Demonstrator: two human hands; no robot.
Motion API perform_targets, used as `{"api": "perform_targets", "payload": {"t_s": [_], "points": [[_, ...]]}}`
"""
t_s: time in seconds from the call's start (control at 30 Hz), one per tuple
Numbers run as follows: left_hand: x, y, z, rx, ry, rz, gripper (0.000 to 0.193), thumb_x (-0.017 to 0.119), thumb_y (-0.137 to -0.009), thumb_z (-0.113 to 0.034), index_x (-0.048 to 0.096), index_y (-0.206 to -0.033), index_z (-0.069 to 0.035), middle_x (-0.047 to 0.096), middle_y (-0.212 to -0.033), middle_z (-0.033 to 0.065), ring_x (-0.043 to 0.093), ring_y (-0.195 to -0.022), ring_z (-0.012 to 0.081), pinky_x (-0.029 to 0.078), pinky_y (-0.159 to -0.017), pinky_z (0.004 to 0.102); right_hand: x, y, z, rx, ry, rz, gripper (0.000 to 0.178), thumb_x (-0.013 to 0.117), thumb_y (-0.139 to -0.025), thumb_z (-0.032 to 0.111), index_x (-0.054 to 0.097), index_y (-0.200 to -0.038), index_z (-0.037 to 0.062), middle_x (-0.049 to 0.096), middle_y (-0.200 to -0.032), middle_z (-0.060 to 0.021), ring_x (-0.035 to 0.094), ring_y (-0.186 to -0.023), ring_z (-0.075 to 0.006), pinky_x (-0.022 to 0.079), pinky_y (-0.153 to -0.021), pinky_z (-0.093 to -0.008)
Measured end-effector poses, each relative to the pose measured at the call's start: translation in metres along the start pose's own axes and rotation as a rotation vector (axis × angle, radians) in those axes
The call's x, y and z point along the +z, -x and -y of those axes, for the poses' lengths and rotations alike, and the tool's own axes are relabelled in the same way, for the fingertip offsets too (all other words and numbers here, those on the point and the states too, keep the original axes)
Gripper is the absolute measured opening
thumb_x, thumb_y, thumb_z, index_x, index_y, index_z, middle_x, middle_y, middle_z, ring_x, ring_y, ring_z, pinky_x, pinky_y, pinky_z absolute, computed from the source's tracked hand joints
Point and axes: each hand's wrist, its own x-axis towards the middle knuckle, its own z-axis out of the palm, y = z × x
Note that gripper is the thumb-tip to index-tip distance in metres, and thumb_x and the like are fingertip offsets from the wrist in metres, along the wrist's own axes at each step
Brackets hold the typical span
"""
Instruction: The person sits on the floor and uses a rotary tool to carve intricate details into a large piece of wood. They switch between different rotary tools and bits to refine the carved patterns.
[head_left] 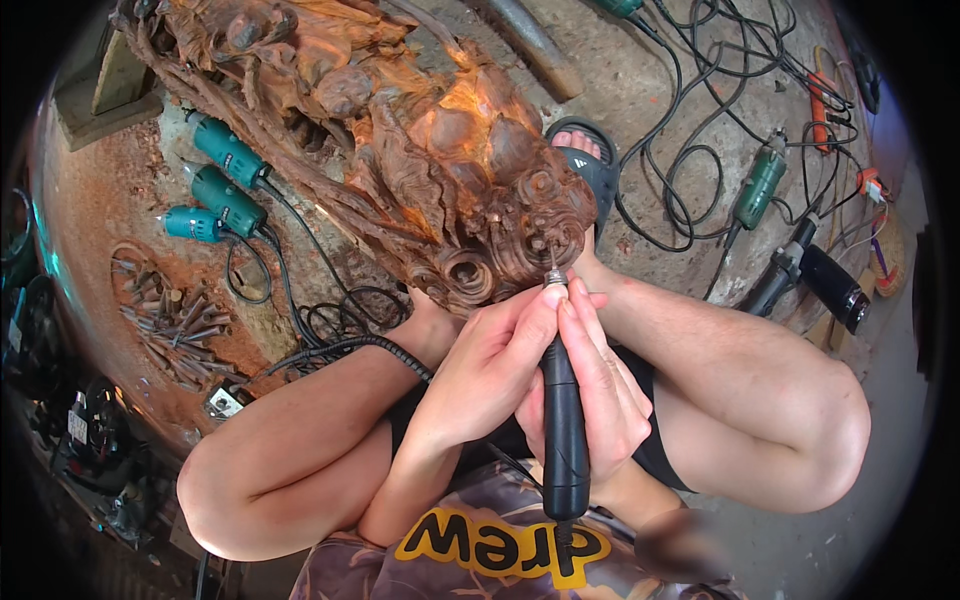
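Note:
Between my legs lies a large brown wood carving [440, 150], cut with curls, folds and round knobs. My right hand [612, 395] is closed along a black rotary tool handpiece [566, 440], which points away from me, its cord leaving the near end. Fingers of my left hand [490, 350] close on the front of the same handpiece, near its metal collar. The thin bit reaches the curled near end of the carving; whether it touches the wood is too small to tell. Some of my left fingers are hidden behind the tool.
Several green power tools [228, 200] lie left of the carving, beside a pile of carving bits [175, 320]. Another green tool [762, 185] lies at the right among tangled black cords [690, 190]. A metal pipe [530, 45] and a wooden block [110, 110] are farther off.

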Motion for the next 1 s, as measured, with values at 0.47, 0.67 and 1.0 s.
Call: {"api": "perform_targets", "payload": {"t_s": [0.47,0.67,1.0], "points": [[-0.001,0.0005,0.0017,0.035,-0.084,0.001,0.049,0.04,-0.116,-0.033,0.064,-0.131,0.007,0.073,-0.12,0.0097,0.061,-0.102,0.0098,0.051,-0.095,0.0275,0.0004,0.0011,-0.0032,-0.015,-0.007,0.0,0.046,0.07,-0.098,0.02,0.064,-0.124,-0.0171,0.07,-0.118,-0.037,0.072,-0.113,-0.0449,0.061,-0.092,-0.0434],[-0.0012,0.0009,0.0016,-0.001,-0.058,-0.018,0.05,0.04,-0.116,-0.034,0.065,-0.13,0.007,0.074,-0.117,0.0093,0.062,-0.1,0.0096,0.052,-0.094,0.0276,0.0002,-0.0029,-0.0001,0.002,-0.012,-0.014,0.033,0.069,-0.089,-0.001,0.068,-0.119,-0.0158,0.073,-0.114,-0.0325,0.075,-0.107,-0.0387,0.064,-0.089,-0.0406],[-0.0028,0.0002,0.0045,0.005,-0.079,-0.027,0.05,0.041,-0.115,-0.034,0.066,-0.13,0.007,0.075,-0.115,0.0107,0.063,-0.1,0.0101,0.053,-0.093,0.0285,0.0022,-0.0022,0.0007,0.016,-0.035,-0.026,0.034,0.069,-0.089,-0.001,0.068,-0.12,-0.0165,0.072,-0.115,-0.0333,0.074,-0.111,-0.0408,0.063,-0.091,-0.0423]]}}
